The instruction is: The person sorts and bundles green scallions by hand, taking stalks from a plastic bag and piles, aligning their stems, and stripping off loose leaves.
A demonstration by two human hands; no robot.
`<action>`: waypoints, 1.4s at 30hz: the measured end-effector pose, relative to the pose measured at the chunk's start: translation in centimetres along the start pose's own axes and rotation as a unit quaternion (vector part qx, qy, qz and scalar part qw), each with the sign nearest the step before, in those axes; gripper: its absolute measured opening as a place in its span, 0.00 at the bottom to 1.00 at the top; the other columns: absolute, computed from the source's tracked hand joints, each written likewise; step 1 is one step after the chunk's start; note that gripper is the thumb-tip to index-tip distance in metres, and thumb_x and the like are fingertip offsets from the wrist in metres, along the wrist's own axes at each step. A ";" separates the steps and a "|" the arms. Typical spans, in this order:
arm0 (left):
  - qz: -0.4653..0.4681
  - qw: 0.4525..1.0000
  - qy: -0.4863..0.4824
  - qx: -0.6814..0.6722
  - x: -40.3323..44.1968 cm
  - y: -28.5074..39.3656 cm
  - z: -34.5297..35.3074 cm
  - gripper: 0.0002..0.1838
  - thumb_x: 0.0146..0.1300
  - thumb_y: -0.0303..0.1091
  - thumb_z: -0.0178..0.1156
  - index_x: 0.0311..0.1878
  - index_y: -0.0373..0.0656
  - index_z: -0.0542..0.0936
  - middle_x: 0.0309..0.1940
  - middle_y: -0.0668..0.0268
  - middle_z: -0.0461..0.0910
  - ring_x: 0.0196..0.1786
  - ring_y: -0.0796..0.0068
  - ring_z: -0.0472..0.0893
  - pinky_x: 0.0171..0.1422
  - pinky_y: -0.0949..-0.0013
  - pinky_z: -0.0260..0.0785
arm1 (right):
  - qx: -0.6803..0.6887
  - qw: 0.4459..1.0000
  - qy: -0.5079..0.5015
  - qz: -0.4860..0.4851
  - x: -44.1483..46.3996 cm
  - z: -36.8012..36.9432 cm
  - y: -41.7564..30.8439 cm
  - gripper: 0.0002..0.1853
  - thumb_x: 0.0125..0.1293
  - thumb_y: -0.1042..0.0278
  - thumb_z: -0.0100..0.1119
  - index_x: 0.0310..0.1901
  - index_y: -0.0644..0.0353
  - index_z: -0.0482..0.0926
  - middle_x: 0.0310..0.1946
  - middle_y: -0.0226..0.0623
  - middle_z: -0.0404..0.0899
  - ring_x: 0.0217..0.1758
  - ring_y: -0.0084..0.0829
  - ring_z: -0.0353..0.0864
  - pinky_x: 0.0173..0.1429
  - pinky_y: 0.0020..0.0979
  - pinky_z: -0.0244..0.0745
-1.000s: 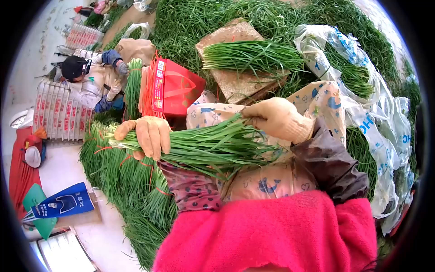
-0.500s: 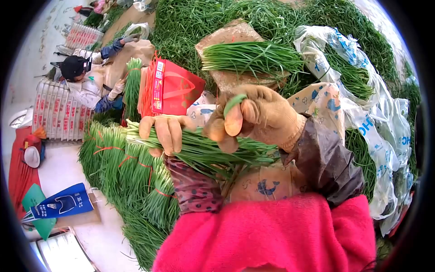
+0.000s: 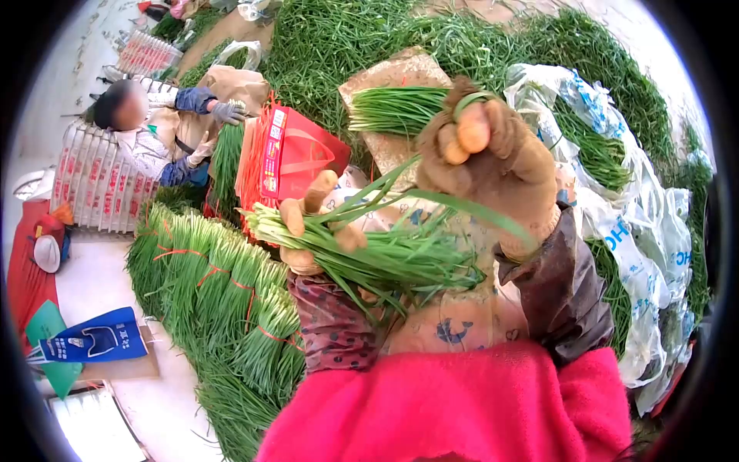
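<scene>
Bunch of green stalks, held crosswise at the centre of the view, leafy ends to the right. Near those ends, gloved right hand, curled tight, apart from gloved left hand, clamped round the pale ends. Smallest, a green blade, caught in the right hand.

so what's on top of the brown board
A bunch of green leaves lies across the board. The right hand hides the bunch's right end and part of the board, so anything else there can't be seen.
</scene>
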State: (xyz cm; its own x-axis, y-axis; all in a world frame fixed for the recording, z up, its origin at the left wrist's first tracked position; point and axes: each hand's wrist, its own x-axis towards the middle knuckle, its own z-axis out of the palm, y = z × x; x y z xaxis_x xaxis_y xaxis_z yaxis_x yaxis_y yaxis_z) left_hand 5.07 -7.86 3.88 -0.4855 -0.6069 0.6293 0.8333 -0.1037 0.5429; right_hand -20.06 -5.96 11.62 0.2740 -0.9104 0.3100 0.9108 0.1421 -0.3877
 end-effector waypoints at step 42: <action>-0.238 0.888 0.145 0.366 -4.2 6.8 1.2 0.19 0.48 0.27 0.69 0.46 0.45 0.78 0.39 0.58 0.83 0.63 0.51 0.71 0.72 0.44 0.53 | -0.703 0.528 -0.190 0.437 -7.4 -12.5 8.0 0.22 0.56 0.58 0.59 0.53 0.52 0.78 0.42 0.47 0.82 0.47 0.48 0.80 0.50 0.43 0.74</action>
State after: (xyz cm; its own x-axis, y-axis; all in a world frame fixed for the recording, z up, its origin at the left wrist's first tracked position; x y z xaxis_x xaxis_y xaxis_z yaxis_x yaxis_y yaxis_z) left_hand 12.43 -5.02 5.58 -0.5598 -0.8198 0.1203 0.1067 0.0727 0.9916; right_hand -18.61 -2.97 -4.63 0.6858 -0.5536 -0.4724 -0.6708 -0.2289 -0.7055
